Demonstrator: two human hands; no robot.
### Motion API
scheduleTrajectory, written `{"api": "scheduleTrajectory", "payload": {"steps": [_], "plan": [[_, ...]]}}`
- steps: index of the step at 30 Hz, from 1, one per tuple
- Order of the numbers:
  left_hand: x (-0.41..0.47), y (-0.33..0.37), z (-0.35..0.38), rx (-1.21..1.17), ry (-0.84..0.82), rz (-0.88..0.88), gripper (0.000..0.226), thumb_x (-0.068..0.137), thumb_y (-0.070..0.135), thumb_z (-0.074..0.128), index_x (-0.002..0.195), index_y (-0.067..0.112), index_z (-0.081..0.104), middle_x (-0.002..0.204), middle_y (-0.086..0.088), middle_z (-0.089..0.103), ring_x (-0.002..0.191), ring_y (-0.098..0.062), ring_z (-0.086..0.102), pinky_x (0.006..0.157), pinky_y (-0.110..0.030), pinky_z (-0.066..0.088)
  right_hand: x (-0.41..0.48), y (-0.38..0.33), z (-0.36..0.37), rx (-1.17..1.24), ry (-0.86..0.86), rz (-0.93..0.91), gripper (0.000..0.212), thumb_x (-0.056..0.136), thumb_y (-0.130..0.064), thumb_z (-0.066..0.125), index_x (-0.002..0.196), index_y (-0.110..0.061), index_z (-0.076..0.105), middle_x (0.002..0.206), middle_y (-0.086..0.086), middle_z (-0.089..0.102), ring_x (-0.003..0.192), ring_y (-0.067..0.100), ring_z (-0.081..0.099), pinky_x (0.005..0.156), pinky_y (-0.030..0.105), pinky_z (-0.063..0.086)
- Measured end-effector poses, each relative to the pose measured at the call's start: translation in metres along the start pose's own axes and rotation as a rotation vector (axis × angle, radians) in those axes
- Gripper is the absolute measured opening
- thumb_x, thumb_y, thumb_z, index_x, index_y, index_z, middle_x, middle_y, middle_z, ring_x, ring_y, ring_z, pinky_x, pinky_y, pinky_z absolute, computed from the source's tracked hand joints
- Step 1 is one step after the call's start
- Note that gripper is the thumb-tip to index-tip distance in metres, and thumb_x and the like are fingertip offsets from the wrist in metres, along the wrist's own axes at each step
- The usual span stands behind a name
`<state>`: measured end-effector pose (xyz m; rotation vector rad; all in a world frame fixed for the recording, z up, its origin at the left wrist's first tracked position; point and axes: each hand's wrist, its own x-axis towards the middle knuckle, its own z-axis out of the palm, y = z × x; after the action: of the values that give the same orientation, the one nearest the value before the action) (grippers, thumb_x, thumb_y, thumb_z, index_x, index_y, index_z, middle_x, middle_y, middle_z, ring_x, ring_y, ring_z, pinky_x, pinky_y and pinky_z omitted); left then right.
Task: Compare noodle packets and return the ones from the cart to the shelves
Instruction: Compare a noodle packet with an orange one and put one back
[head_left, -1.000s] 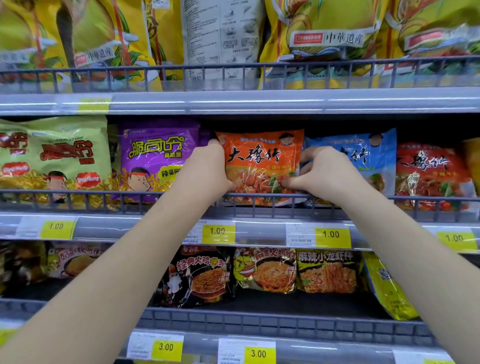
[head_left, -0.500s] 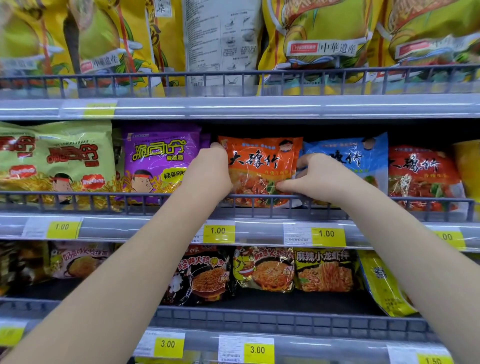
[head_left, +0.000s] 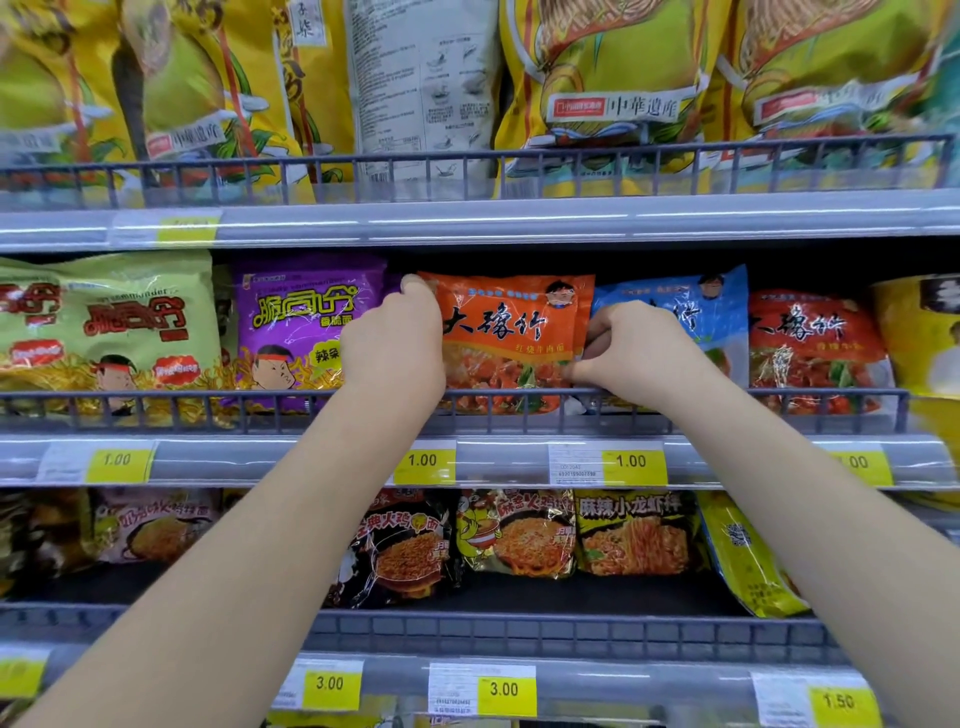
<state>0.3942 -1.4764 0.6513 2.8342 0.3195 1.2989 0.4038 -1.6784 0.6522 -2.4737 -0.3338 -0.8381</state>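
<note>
Orange noodle packet (head_left: 511, 338) sat upright on the middle shelf (head_left: 498, 460), between the purple packet (head_left: 296, 322) and the blue packet (head_left: 693, 312), with its bottom edge behind the wire guard rail (head_left: 156, 399). Left hand (head_left: 395, 345) gripped its left edge, thumb up at the top corner. Right hand (head_left: 636, 353) pinched the right edge low down, fingers (head_left: 597, 332) curled round it just above the rail. So both hands were clamped on the same packet, nothing released. My read was the seating step of a return: packet in its slot, not yet let go. To do it well, the base needed to go fully down behind the rail and the face squared forward, in line with the red packet (head_left: 810, 343) further right. Light squeeze only, since the film looked crinkly and the noodle block inside probably cracks easily. Left hand overlapped the purple packet and the right covered part of the blue one, so neighbours could get dragged on the way out. Letting go one side at a time seemed safest against it tipping over the rail. A 1.00 price tag (head_left: 423, 461) sat below the slot. Cart wasn't in view, so I couldn't tell how many remained.
</note>
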Motion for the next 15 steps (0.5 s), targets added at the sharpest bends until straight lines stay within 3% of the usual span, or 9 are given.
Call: {"api": "scheduleTrajectory", "payload": {"steps": [8, 11, 15], "plan": [[-0.007, -0.003, -0.006, -0.007, 0.023, 0.015, 0.064, 0.095, 0.029, 0.076, 0.137, 0.004, 0.035, 0.125, -0.018, 0.066, 0.111, -0.042, 0.068, 0.069, -0.041, 0.04, 0.001, 0.007, 0.004, 0.085, 0.054, 0.0, 0.029, 0.084, -0.026, 0.081, 0.105, -0.01, 0.071, 0.095, 0.005, 0.079, 0.087, 0.016, 0.067, 0.058, 0.015, 0.039], [-0.009, -0.002, -0.004, -0.02, 0.044, 0.018, 0.066, 0.097, 0.027, 0.074, 0.142, 0.003, 0.032, 0.122, -0.019, 0.067, 0.108, -0.043, 0.069, 0.068, -0.04, 0.039, 0.002, 0.01, 0.006, 0.121, 0.115, 0.004, 0.038, 0.082, -0.027, 0.083, 0.11, -0.012, 0.064, 0.092, 0.002, 0.077, 0.087, 0.016, 0.066, 0.061, 0.02, 0.044], [-0.01, -0.003, -0.002, -0.025, 0.055, 0.034, 0.059, 0.098, 0.026, 0.071, 0.139, 0.004, 0.034, 0.121, -0.019, 0.067, 0.107, -0.043, 0.068, 0.068, -0.04, 0.038, 0.004, 0.015, 0.007, 0.188, 0.156, 0.013, 0.036, 0.08, -0.026, 0.085, 0.103, -0.014, 0.059, 0.088, 0.002, 0.075, 0.085, 0.021, 0.072, 0.08, 0.036, 0.059]]}}
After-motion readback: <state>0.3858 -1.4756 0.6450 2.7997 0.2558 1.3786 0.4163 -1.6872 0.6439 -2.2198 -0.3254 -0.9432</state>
